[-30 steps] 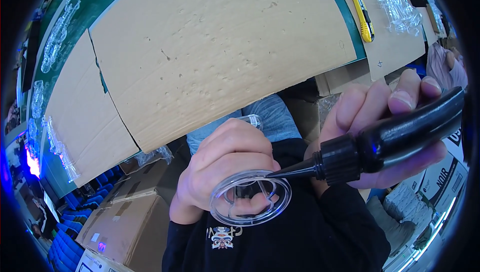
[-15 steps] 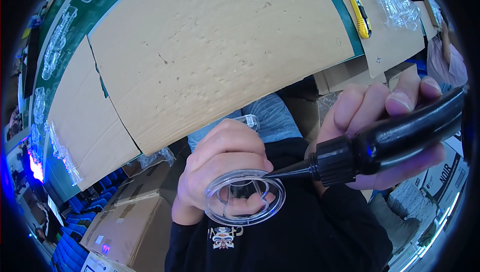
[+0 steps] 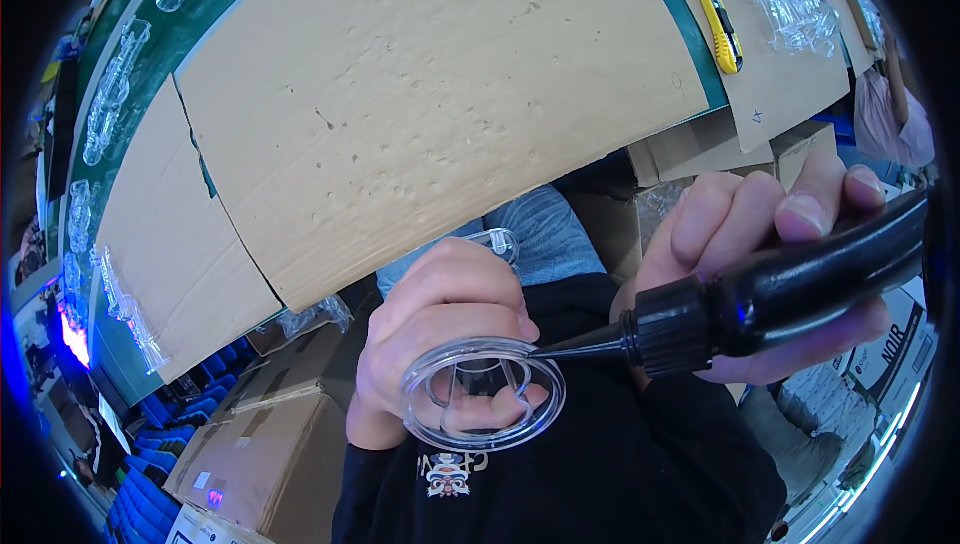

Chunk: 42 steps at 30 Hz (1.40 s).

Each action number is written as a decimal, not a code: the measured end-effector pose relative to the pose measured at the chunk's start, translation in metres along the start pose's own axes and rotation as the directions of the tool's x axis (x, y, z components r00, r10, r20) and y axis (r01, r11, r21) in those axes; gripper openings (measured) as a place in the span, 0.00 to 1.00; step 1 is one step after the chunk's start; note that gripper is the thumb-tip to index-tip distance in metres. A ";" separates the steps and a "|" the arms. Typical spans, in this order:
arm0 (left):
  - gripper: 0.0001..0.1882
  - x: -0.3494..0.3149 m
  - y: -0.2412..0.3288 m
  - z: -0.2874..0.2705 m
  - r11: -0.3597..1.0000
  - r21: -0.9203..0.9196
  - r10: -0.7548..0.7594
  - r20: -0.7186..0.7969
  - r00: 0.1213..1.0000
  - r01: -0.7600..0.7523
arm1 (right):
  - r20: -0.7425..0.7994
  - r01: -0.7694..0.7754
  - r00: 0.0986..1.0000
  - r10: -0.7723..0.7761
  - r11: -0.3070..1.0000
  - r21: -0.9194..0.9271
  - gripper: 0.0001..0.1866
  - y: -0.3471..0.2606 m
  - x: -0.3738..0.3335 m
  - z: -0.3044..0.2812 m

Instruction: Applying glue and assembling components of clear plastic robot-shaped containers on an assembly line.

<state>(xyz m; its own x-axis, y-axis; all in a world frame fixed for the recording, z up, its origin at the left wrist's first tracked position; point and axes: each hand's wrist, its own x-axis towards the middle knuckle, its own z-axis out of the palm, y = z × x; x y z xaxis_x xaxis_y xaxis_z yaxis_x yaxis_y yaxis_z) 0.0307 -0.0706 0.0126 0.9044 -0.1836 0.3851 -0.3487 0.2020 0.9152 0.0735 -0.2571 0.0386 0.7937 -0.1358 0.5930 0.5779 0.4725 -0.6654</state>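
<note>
My left hand point(image 3: 435, 319) is closed around a clear plastic part, whose round double-ringed end point(image 3: 485, 441) faces up. A clear narrow end of plastic shows beyond the knuckles, over my jeans. My right hand point(image 3: 720, 229) grips a black squeeze bottle point(image 3: 800, 304) with a ribbed collar and a thin tapered nozzle point(image 3: 580, 344). The nozzle points left, its tip at the upper right rim of the clear ring; whether it touches I cannot tell. No liquid is visible at the tip.
Cardboard sheets point(image 3: 420, 94) cover the green table ahead. A yellow utility knife point(image 3: 720, 24) lies far right, near a pile of clear plastic parts point(image 3: 785, 4). More clear parts point(image 3: 115, 94) line the left edge. Cardboard boxes point(image 3: 260, 454) stand lower left. A person in pink point(image 3: 890, 119) is far right.
The clear ring has shifted slightly left with my left hand, and the nozzle tip now lies a touch further right along its rim. Both grips are unchanged.
</note>
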 end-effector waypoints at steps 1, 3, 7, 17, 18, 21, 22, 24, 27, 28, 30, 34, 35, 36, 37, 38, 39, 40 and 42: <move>0.16 0.000 0.001 0.000 1.000 -0.001 -0.008 -0.001 1.000 0.008 | -0.002 0.002 1.000 -0.002 1.000 -0.006 0.30 0.000 0.000 0.001; 0.16 0.000 0.002 -0.001 1.000 -0.004 -0.025 -0.002 1.000 0.025 | -0.007 0.004 1.000 -0.004 1.000 -0.018 0.30 -0.001 0.000 0.002; 0.16 0.000 0.003 -0.004 1.000 0.008 -0.028 0.019 0.999 0.028 | -0.021 0.019 1.000 -0.020 0.997 -0.079 0.29 -0.004 -0.004 -0.004; 0.17 -0.001 0.004 -0.002 0.999 0.016 -0.037 -0.011 0.999 0.037 | 0.012 -0.101 0.995 0.100 0.992 0.074 0.29 -0.008 0.004 0.012; 0.17 -0.001 0.004 -0.002 0.999 0.018 -0.039 -0.015 0.999 0.040 | 0.025 -0.101 0.995 0.099 0.992 0.078 0.29 -0.008 0.005 0.011; 0.17 -0.001 0.002 -0.002 0.999 0.019 -0.033 -0.006 0.999 0.033 | 0.064 -0.099 0.994 0.094 0.992 0.083 0.29 -0.008 0.004 0.007; 0.17 -0.001 0.000 -0.003 0.999 0.019 -0.029 -0.001 1.000 0.029 | 0.077 -0.098 0.993 0.092 0.992 0.084 0.29 -0.009 0.003 0.005; 0.18 -0.001 0.000 -0.003 0.999 0.022 -0.027 0.003 1.000 0.027 | 0.102 -0.099 0.991 0.089 0.991 0.091 0.30 -0.009 0.003 0.003; 0.18 -0.001 0.002 -0.003 0.999 0.031 -0.021 -0.004 1.000 0.022 | 0.139 -0.104 0.986 0.088 0.989 0.107 0.30 -0.010 0.004 0.000; 0.18 0.000 0.002 -0.003 0.999 0.034 -0.019 -0.006 1.000 0.020 | 0.151 -0.105 0.985 0.087 0.988 0.112 0.30 -0.010 0.004 -0.001; 0.18 0.000 0.002 -0.004 0.999 0.031 -0.015 0.000 1.000 0.015 | 0.176 -0.104 0.981 0.083 0.988 0.115 0.30 -0.011 0.004 -0.002; 0.19 0.001 0.004 -0.005 1.000 0.029 -0.007 0.016 1.000 0.007 | 0.210 -0.102 0.975 0.075 0.987 0.121 0.30 -0.014 0.004 -0.004; 0.19 0.001 0.004 -0.004 1.000 0.023 -0.010 0.014 1.000 0.010 | 0.213 -0.107 0.974 0.078 0.986 0.128 0.30 -0.015 0.004 -0.004; 0.19 0.000 0.003 -0.004 1.000 0.018 -0.012 0.007 1.000 0.012 | 0.218 -0.115 0.972 0.083 0.984 0.135 0.30 -0.014 0.004 -0.004; 0.19 -0.001 0.003 -0.005 1.000 0.013 -0.014 0.001 1.000 0.014 | 0.224 -0.123 0.970 0.089 0.982 0.143 0.29 -0.013 0.003 -0.004; 0.19 -0.002 0.002 -0.005 1.000 0.008 -0.016 -0.006 1.000 0.016 | 0.231 -0.131 0.968 0.094 0.980 0.152 0.29 -0.012 0.002 -0.003; 0.19 -0.002 0.002 -0.005 1.000 0.007 -0.016 -0.004 1.000 0.016 | 0.229 -0.130 0.969 0.093 0.980 0.150 0.29 -0.013 0.002 -0.004; 0.19 -0.001 0.002 -0.005 1.000 0.010 -0.020 -0.001 1.000 0.020 | 0.229 -0.131 0.969 0.094 0.980 0.149 0.29 -0.013 0.002 -0.004; 0.20 0.000 0.003 -0.005 1.000 0.017 -0.026 0.004 1.000 0.026 | 0.231 -0.134 0.968 0.098 0.980 0.146 0.29 -0.014 0.002 -0.005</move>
<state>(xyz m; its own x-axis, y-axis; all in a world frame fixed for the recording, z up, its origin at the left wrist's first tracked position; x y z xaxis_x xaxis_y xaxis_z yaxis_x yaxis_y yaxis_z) 0.0307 -0.0652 0.0143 0.9123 -0.1926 0.3614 -0.3291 0.1807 0.9269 0.0679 -0.2682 0.0473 0.7810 0.1155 0.6138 0.4328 0.6084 -0.6652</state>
